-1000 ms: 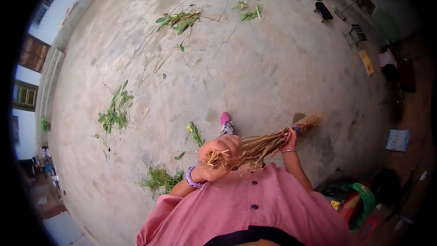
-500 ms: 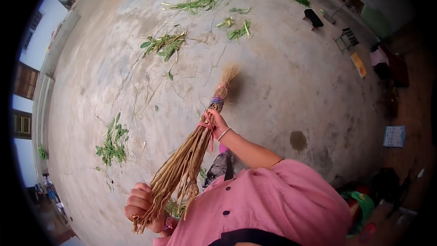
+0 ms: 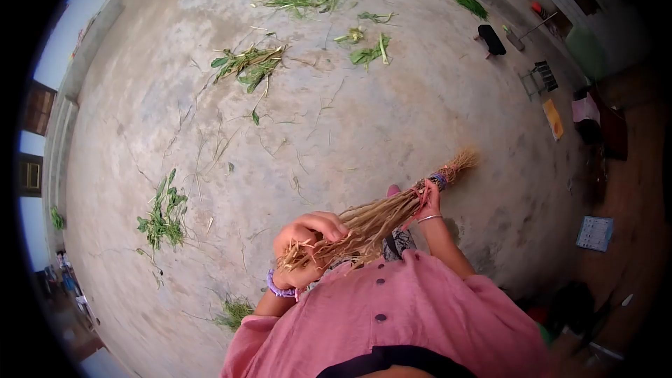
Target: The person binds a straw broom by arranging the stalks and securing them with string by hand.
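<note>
A broom of bound twigs lies slantwise in front of my body, its fine bristle end pointing to the upper right. My left hand, with a purple band at its wrist, is curled around the loose stick ends. Part of its grip is hidden by the sticks. Further along, my right hand, wearing a silver bangle, closes on the broom near the pink tie and purple binding.
Heaps of green cuttings lie on the concrete floor: one heap at left, another further off, several at the back. A black stool, a folding stool and a yellow packet are at right.
The broom has swung so that its bristle end moved from upper centre to the right and nearer. Both hands moved right, the left one also upward.
</note>
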Motion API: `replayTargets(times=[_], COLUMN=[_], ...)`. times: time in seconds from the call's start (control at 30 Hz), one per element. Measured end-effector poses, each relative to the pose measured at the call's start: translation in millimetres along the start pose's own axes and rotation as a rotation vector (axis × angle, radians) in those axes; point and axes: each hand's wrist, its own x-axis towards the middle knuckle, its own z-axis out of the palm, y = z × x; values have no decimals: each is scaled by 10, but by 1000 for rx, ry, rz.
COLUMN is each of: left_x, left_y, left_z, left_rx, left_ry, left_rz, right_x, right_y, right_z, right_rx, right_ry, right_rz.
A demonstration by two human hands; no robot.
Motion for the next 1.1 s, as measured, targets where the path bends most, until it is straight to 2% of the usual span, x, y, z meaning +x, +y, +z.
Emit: replayTargets(times=[0.07,0.13,0.17,0.23,0.3,0.33,0.43,0.47,0.5,0.57,0.63,0.67,0.7,0.77,0.83,0.9,1.0,1.1], left_x=[180,392,513,610,801,872,975,987,1000,1122,1316,1300,1418,1726,1817,2080,2644,3072], left_y=[-304,-549,-642,-750,-605,-529,-389,-424,-454,-488,-475,-414,-458,-568,-732,-1118,-1742,-2348], left_z=[235,469,572,781,1026,1170,1576,1671,1761,1896,1976,1859,1905,1963,1707,1700,1828,1813], left_rx=[-32,182,191,254,354,465,688,699,803,921,927,865,869,788,433,248,11,-7], left_ry=[-36,-35,-43,87,178,324,701,699,739,789,668,470,474,689,300,250,47,-249], left_rz=[-28,-65,-66,10,83,123,311,319,394,483,546,602,602,618,442,320,144,39], right_x=[207,339,508,823,938,1093,1041,1104,1056,1047,1026,1017,1021,1028,1220,1333,1670,1961], right_y=[-326,-598,-692,-785,-773,-681,-514,-471,-527,-723,-926,-1043,-1170,-1534,-1909,-2404,-3083,-3608], right_z=[-314,-378,-326,-310,186,359,1141,1301,1507,1733,1884,1915,1909,1835,1611,1412,940,535], right_rx=[-14,-37,-27,-75,-150,-136,-64,-66,-119,-121,-138,-78,-17,-5,23,-60,-115,-100], right_ry=[23,76,70,-7,34,-75,-247,-335,-283,-402,-426,-469,-506,-440,-324,-186,-146,-61], right_rz=[-22,-25,-21,164,280,398,564,650,595,605,618,599,577,523,458,362,75,-111])
